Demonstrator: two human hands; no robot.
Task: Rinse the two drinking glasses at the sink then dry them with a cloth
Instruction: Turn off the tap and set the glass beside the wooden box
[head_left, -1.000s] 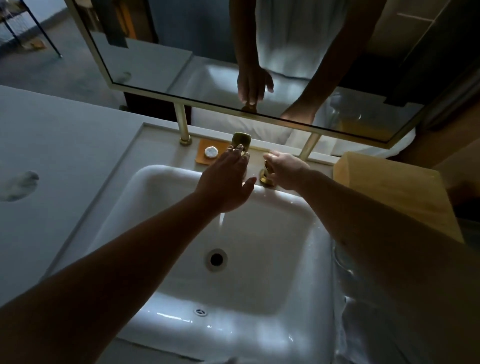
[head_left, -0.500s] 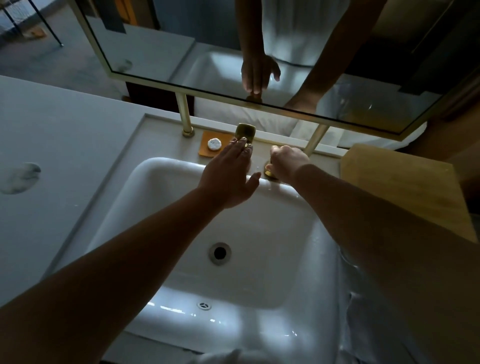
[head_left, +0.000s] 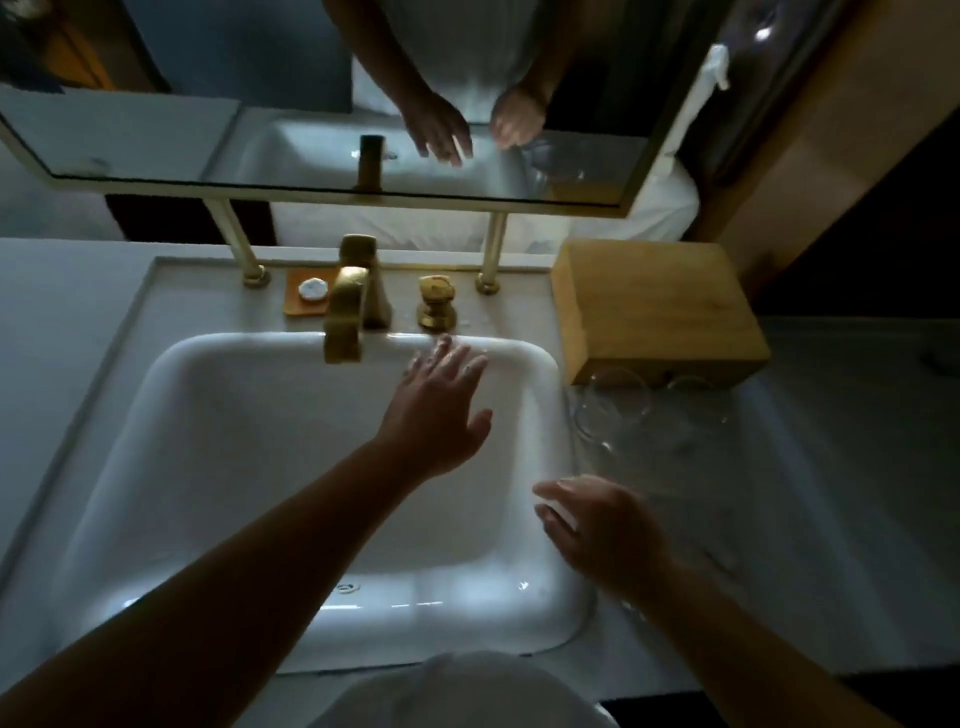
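- reaching for the first glass looks like the step in hand: left hand (head_left: 436, 410) hovers over the sink (head_left: 218, 415) basin, fingers spread & straight, grip released, holding nothing.
- right hand (head_left: 602, 530) sits near the basin's right rim, fingers relaxed, grip also released, empty.
- two drinking glasses (head_left: 613, 410) stand on the surface (head_left: 831, 467) just right of the sink, up against the front of a wooden box (head_left: 654, 306); 2nd one is faint, mostly a rim by the box.
- to do it well, imo: take the nearer glass round its wall w/ the right hand, not by the rim; lift straight up so it doesn't knock its neighbour or the box.
- carry it under the brass tap (head_left: 345, 312); no stream visible, so the round brass knob (head_left: 436, 301) likely needs a turn first.
- glass is clear, thin-walled, hard to see in this dim light; likely slick when wet, so grip firmly.
- sink is glossy white, squarish w/ rounded corners; surface looks pale & matt.
- small orange tray w/ a round white item (head_left: 311, 288) sits left of the tap.
- can't make out a drying cloth for sure.
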